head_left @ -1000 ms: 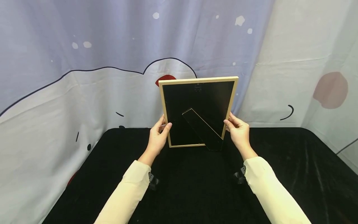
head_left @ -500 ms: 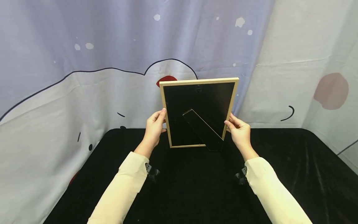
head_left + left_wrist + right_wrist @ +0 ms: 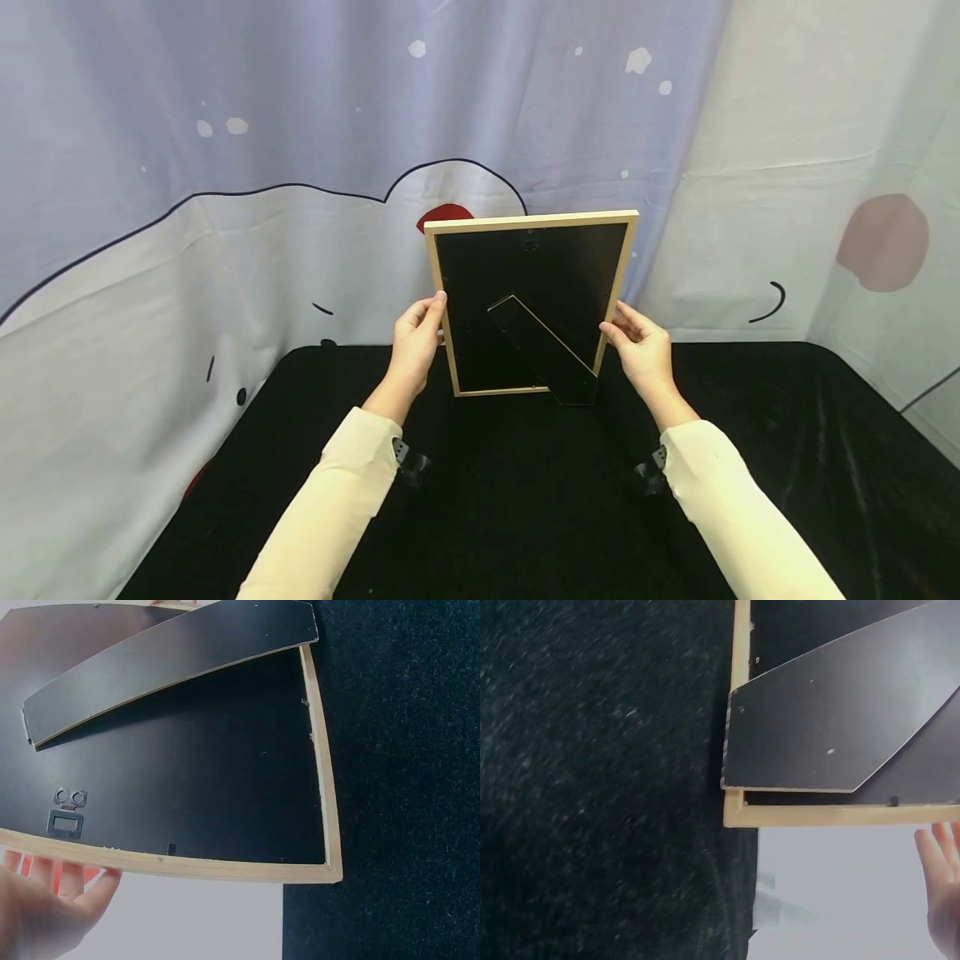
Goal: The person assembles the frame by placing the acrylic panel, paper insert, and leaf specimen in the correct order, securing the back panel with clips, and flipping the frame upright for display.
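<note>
A picture frame (image 3: 525, 258) with a pale wooden border stands near the far edge of the table, its black back toward me. A black easel stand (image 3: 543, 346) is swung out slantwise from that back. My left hand (image 3: 412, 346) holds the left side, thumb at the edge and fingers partly hidden behind it. On the right side, my right hand (image 3: 642, 346) pinches the border between thumb and fingers. A metal hanger (image 3: 67, 814) shows on the backing in the left wrist view. The frame's front is hidden.
Black cloth (image 3: 510, 500) covers the table. Behind it hangs a pale lilac and white curtain (image 3: 300, 100) with printed shapes, close beyond the frame. Dark wrist devices (image 3: 411, 462) sit at both cuffs.
My left hand has shifted left and slightly up, its thumb moving from the frame's back to its side edge. The right hand and the frame stay nearly in place.
</note>
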### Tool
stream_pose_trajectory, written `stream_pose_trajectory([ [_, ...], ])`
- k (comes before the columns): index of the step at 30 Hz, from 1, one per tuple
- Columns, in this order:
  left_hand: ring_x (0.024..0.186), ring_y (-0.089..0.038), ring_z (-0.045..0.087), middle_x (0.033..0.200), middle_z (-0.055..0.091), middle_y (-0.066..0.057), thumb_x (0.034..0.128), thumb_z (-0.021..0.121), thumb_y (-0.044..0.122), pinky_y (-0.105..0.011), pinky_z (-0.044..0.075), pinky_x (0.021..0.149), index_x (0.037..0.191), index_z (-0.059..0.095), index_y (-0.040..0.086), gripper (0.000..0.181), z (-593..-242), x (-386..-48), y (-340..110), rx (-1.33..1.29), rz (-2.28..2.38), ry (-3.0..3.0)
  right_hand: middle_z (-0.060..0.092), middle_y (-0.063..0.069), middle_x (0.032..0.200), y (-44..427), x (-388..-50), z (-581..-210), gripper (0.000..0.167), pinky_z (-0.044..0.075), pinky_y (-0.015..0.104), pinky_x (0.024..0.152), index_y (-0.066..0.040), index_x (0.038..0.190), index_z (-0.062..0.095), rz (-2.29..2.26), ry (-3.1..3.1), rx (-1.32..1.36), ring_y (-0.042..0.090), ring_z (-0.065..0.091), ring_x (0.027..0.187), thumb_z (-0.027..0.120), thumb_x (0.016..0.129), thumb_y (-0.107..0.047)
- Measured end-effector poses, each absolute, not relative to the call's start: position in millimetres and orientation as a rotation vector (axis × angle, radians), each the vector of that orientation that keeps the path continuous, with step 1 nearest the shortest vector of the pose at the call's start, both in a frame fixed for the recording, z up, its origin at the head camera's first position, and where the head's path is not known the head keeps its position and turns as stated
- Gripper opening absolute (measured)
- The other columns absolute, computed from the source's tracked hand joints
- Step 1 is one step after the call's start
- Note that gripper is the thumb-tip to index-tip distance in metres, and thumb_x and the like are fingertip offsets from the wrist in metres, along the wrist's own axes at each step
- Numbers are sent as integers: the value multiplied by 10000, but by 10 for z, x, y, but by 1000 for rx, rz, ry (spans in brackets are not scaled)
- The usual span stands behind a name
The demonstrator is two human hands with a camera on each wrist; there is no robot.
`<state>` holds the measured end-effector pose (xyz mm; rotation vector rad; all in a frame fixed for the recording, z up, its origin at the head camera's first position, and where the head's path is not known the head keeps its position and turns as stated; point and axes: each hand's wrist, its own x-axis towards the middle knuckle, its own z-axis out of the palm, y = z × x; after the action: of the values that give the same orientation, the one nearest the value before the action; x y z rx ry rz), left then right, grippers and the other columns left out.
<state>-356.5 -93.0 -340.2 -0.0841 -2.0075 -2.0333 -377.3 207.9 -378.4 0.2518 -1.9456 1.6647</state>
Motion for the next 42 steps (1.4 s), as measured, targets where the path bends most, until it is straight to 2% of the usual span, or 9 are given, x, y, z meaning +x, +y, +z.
stream_pose_trajectory([
  [4,1031,-164,471,1108,510,-33,996,511,388,-378,453,904,1153,603,10,419,-3395,-3570,-925,-82,-2044,-2012,596,251,1166,2066,-3751,-3699,508,465,104,825,52,1341,513,1622,-1897,276,-30,579,938,690,869,-8],
  [7,1031,-172,469,1113,508,-37,994,510,394,-383,451,906,1159,602,11,427,-3393,-3573,-926,-81,-2048,-2015,556,204,1168,1996,-3648,-3565,527,457,171,884,81,1346,472,1623,-1808,294,80,555,1008,680,865,25],
  [12,1024,-172,473,1126,508,-44,996,504,397,-373,453,897,1170,599,8,437,-3388,-3575,-925,-76,-2045,-2023,541,105,1068,1830,-3460,-3403,492,460,234,855,137,1283,478,1609,-1687,385,182,549,981,677,835,92],
  [18,1012,-162,474,1136,511,-37,995,510,392,-373,457,884,1163,606,10,428,-3375,-3582,-934,-73,-2043,-2009,578,215,1034,1712,-3494,-3546,415,460,168,812,92,1224,548,1553,-1847,515,158,577,937,695,838,60],
  [25,1066,-183,474,1192,516,-65,995,513,387,-428,453,940,1165,603,4,428,-3381,-3585,-923,-78,-2064,-2011,568,290,1135,1562,-3266,-3484,383,432,133,817,128,1228,536,1567,-2082,479,380,552,1063,659,887,5],
  [30,1120,-205,475,1264,512,-92,996,512,385,-462,441,979,1176,599,5,430,-3389,-3583,-926,-77,-2072,-2017,558,287,1181,1501,-3193,-3466,402,437,170,852,123,1248,527,1590,-2171,430,391,543,1112,657,898,-25],
  [37,1147,-241,492,1292,503,-107,994,507,400,-478,430,1005,1189,586,3,448,-3387,-3563,-934,-96,-2086,-2023,560,298,1171,1475,-3204,-3517,401,441,515,943,129,1241,530,1598,-2164,442,408,545,1099,662,891,-17],
  [39,1165,-251,491,1302,499,-110,994,504,407,-479,426,1012,1196,582,6,456,-3388,-3559,-937,-103,-2083,-2029,563,287,1175,1495,-3265,-3583,403,441,508,941,112,1246,536,1600,-2163,442,397,547,1101,666,892,-30],
  [42,1193,-254,485,1310,501,-112,994,503,409,-475,423,1019,1201,581,12,454,-3392,-3542,-937,-107,-2074,-2037,577,249,1182,1541,-3365,-3703,404,468,375,912,69,1258,547,1581,-2183,433,356,562,1100,672,901,-71],
])
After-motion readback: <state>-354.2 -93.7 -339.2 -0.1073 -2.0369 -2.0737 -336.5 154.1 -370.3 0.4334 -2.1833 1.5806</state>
